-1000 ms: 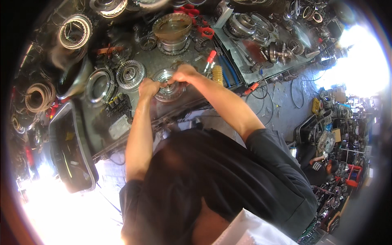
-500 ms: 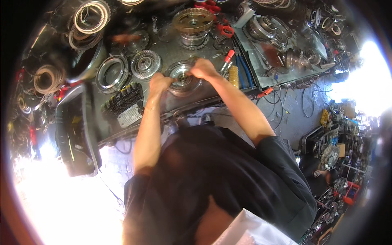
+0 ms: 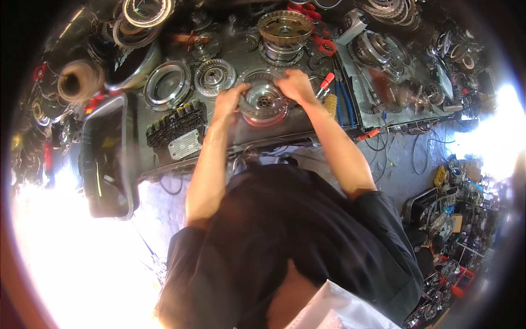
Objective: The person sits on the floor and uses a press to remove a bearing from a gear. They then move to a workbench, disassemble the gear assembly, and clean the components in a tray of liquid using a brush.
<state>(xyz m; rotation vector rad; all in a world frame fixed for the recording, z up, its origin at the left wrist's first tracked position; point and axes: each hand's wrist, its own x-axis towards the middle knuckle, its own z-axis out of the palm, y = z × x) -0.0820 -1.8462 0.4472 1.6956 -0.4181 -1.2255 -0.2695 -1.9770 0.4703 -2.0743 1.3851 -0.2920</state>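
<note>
Both my hands are on a silver toothed disc part (image 3: 263,98) with a holed centre, over a reddish round piece at the bench's front. My left hand (image 3: 229,98) has its fingers closed on the part's left rim, and my right hand (image 3: 296,86) grips its right rim, fingers curled round it. A smaller silver geared ring (image 3: 215,77) sits just left of the part. To the right of my right hand are a red-handled tool (image 3: 326,82), a yellow ribbed piece (image 3: 330,105) and blue-handled pliers (image 3: 347,107).
A metal bench (image 3: 383,114) carries stacked rings and drums (image 3: 285,35), a black solenoid block (image 3: 170,126) and red cups (image 3: 326,47). A black pan (image 3: 109,153) stands at the left front. At right, a co-worker (image 3: 424,247) is among floor-piled parts, with hoses (image 3: 422,164) nearby.
My hands have moved apart from the part's centre to its sides, and the part appears raised, showing red beneath. The whole view has shifted rightward as the head moved.
</note>
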